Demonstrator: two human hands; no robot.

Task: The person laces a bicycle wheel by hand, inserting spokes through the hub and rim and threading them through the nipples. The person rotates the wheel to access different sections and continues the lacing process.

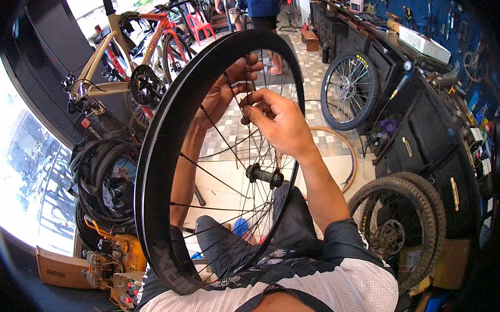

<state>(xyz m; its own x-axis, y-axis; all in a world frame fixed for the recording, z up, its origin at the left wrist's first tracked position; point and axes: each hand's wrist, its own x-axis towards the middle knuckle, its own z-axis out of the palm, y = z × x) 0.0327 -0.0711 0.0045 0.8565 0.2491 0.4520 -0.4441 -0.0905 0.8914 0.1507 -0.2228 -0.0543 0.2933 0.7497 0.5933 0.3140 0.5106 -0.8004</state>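
Note:
A black deep-rim bicycle wheel (160, 135) stands upright in front of my chest, its thin black spokes running to a black hub (267, 177). My right hand (282, 123) is on the near side of the spokes. Its thumb and forefinger pinch a spoke at the upper part of the wheel; whether a small tool is also between them is too small to tell. Through the spokes I see my left hand (226, 91), reaching up on the far side of the wheel. Its fingers are loosely bent and apart, close to the spokes, and the rim covers part of it.
On the left are a bicycle frame (116, 44), bundled black tyres (101, 169) and a yellow machine (126, 251). A wheel (350, 92) leans against black cabinets at right, with muddy wheels (395, 226) nearer me. A tool-covered bench (378, 30) runs behind; a person (263, 6) stands farther off.

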